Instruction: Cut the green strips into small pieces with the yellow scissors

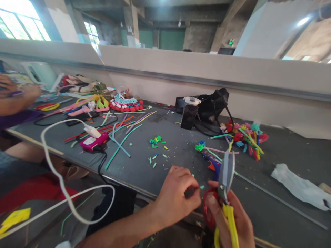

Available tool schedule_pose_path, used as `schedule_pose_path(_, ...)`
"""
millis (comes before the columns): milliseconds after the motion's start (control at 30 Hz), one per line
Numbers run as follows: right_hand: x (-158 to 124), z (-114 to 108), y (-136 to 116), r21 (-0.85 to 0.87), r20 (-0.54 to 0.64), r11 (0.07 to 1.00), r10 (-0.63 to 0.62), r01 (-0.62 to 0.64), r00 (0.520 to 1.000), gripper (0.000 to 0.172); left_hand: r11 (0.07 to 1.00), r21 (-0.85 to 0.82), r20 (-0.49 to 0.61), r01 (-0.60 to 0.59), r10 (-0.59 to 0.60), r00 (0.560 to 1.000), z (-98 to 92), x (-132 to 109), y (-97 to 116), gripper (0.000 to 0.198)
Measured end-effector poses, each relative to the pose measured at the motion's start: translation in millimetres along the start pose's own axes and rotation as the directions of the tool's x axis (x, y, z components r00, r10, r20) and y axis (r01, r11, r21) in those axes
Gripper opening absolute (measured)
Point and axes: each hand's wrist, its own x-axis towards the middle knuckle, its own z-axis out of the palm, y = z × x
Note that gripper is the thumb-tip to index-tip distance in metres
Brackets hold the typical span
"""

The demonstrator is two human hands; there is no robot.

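Note:
My right hand grips red-handled scissors with the blades pointing up, and a yellow stem runs down through the same hand. My left hand is closed in a pinch right beside the scissor handles, with a tiny green piece at its fingertips. Both hands hover over the near edge of a dark grey table. Just beyond them lie a blue glue gun and a green-tipped stem.
Green scraps and long coloured stems litter the table. A bunch of colourful craft flowers, a black bag, a propped phone, a pink device with white cable and a white cloth sit around. Another person's arms work at far left.

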Motion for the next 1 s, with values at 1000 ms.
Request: schedule_pose_path(1000, 7.6, -9.1, 13.1, -0.246, 0.116, 0.926, -0.266, 0.288, 0.957, 0.036, 0.336, -0.783, 0.253, 0.524, -0.597, 0.761, -1.8, 8.2, -1.4, 0.012)
